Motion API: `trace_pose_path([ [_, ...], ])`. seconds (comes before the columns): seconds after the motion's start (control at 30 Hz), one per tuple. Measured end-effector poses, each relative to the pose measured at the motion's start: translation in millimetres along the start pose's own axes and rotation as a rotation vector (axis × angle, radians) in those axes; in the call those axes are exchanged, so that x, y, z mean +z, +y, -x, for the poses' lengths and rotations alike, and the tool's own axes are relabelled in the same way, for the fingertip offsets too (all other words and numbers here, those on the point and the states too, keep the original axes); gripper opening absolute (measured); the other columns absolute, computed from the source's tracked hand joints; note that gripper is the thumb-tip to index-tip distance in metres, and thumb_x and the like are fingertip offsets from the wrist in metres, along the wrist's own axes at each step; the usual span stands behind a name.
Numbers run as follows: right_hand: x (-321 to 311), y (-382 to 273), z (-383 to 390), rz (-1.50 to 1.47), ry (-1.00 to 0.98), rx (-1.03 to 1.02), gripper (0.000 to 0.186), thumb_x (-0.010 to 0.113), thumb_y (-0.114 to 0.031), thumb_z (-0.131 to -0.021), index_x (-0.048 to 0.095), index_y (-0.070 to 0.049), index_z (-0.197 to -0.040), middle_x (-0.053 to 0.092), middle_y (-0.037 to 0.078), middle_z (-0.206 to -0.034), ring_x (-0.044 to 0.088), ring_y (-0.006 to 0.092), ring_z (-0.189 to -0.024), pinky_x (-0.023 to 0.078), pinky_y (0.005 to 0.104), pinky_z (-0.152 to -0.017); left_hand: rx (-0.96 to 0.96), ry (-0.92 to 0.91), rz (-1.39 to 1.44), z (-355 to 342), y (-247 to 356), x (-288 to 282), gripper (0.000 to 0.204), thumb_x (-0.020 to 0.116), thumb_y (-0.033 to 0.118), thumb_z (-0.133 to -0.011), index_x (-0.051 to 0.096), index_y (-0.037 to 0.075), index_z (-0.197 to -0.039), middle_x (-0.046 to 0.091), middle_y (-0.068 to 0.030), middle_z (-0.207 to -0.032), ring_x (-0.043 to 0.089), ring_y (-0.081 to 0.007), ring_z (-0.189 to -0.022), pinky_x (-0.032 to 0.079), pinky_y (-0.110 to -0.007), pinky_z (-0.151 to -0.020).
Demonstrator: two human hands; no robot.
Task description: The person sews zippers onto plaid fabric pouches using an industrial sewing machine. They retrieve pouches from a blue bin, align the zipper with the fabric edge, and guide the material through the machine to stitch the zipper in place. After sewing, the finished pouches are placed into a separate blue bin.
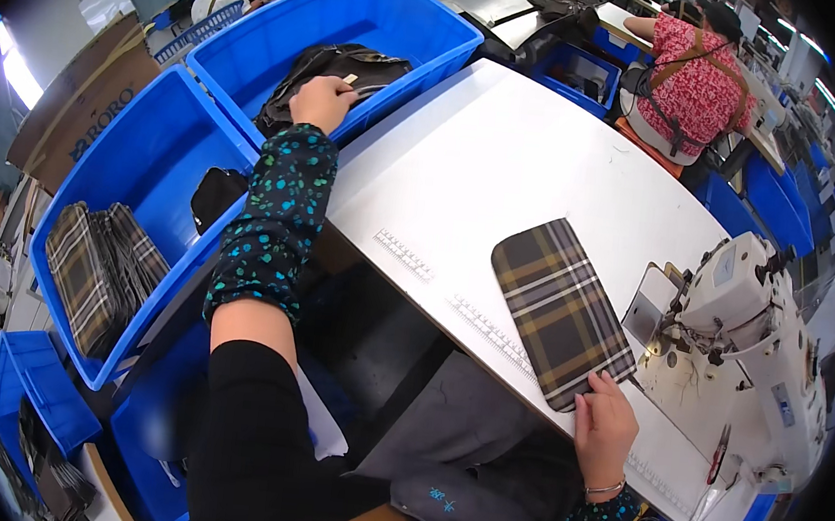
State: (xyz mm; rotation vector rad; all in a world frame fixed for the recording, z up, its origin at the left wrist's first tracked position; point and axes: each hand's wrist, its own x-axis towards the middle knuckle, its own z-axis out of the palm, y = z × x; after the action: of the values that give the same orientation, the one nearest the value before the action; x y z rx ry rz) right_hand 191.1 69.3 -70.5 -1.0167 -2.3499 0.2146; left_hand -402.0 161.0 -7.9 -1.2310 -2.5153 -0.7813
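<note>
My left hand reaches into the back blue bin, fingers closed on a dark piece in the pile there, beside a small pale tag. My right hand pinches the lower end of a flat plaid piece with rounded corners, lying over the white worktable. A sewing machine stands just right of it. In the left blue bin are stacked plaid pieces and a dark piece.
Red-handled snips lie on the table near the machine. More blue bins are at the lower left. A cardboard sheet stands beyond the left bin. Co-workers sit ahead at upper right and upper left.
</note>
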Motion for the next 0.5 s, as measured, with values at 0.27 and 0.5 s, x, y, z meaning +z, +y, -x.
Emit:
trace_pose_path([
  [0.27, -4, 11, 3, 0.018, 0.007, 0.010, 0.025, 0.066, 0.004, -0.087, 0.070, -0.003, -0.111, 0.070, 0.011, -0.125, 0.063, 0.0340, -0.124, 0.046, 0.0508, -0.109, 0.163, 0.477, 0.281, 16, 38, -95, 0.029, 0.067, 0.032, -0.099, 0.074, 0.004, -0.100, 0.075, -0.0146, -0.089, 0.071, -0.0292, -0.083, 0.052, -0.039, -0.076],
  [0.5, -14, 11, 6, 0.034, 0.093, -0.024, 0.034, 0.074, 0.000, -0.082, 0.069, -0.002, -0.115, 0.069, 0.013, -0.127, 0.064, 0.0335, -0.121, 0.046, 0.0479, -0.109, 0.389, -0.045, 1.011, 115, 99, -208, 0.021, 0.057, 0.019, -0.107, 0.063, -0.001, -0.104, 0.058, 0.0057, -0.094, 0.049, -0.0021, -0.087, 0.037, -0.020, -0.081],
])
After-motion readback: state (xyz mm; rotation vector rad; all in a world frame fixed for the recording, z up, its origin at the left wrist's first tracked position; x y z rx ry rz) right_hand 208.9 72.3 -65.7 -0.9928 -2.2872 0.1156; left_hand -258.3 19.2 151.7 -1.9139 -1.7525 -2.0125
